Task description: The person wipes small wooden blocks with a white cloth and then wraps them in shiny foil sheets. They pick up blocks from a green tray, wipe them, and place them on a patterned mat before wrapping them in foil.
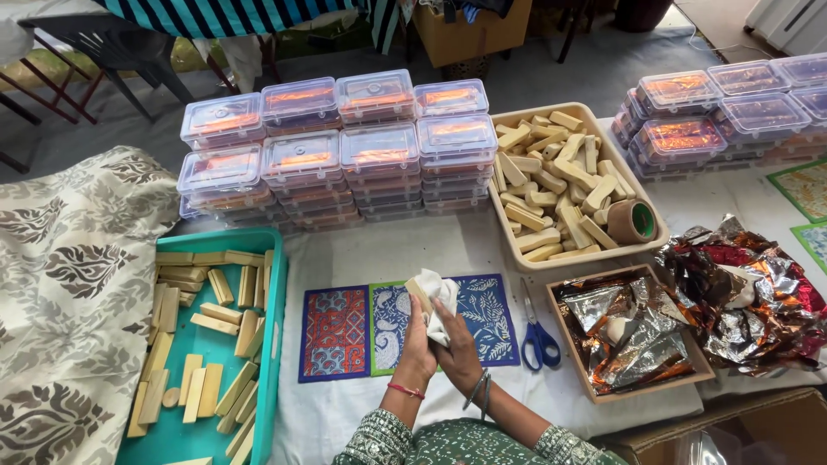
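Person is working at a cloth-covered worktop between a teal tray of tan bars and a beige tray of more, stacked clear lidded boxes behind. Both hands are closing around one tan bar held above the patterned printed sheets: left hand gripping it, right hand pressing a white cloth on it. Looks like the wiping step; next move probably calls for turning the bar to reach uncovered faces.

Scissors lie between patterned mats and foil box.
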